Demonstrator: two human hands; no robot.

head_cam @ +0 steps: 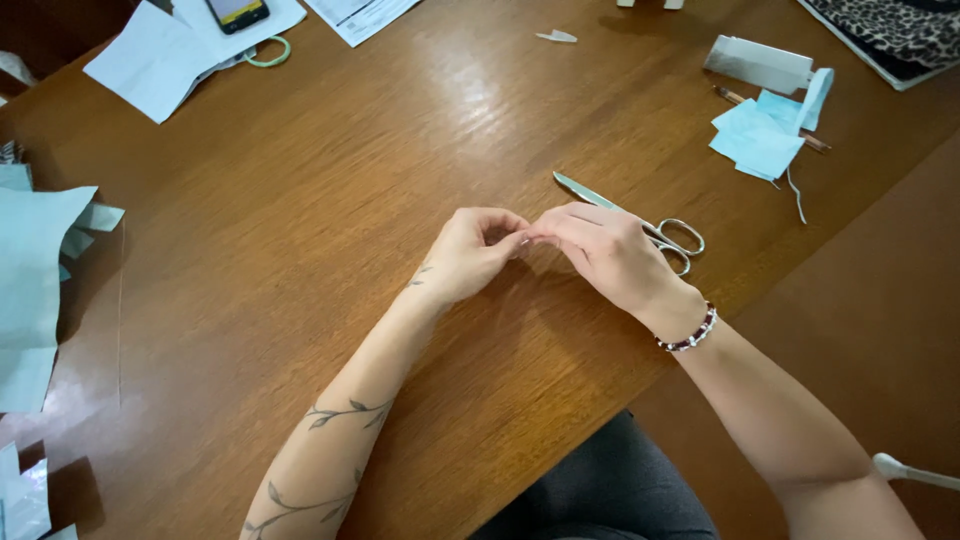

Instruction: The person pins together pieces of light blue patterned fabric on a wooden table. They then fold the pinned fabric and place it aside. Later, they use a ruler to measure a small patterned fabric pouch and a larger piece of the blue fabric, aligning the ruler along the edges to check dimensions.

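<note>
Left hand (468, 252) and right hand (603, 250) fingertip to fingertip mid-counter (300, 250), each grip narrow on something too small to tell. Better pinched firmly, scissors (640, 225) just beyond

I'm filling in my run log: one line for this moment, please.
left hand and right hand: fingertips pinched together, contents hidden | scissors: on table behind right hand

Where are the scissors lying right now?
In the head view, the scissors lie on the wooden table, just beyond the right hand, which covers their middle; pale blue paper squares sit farther right.
</note>
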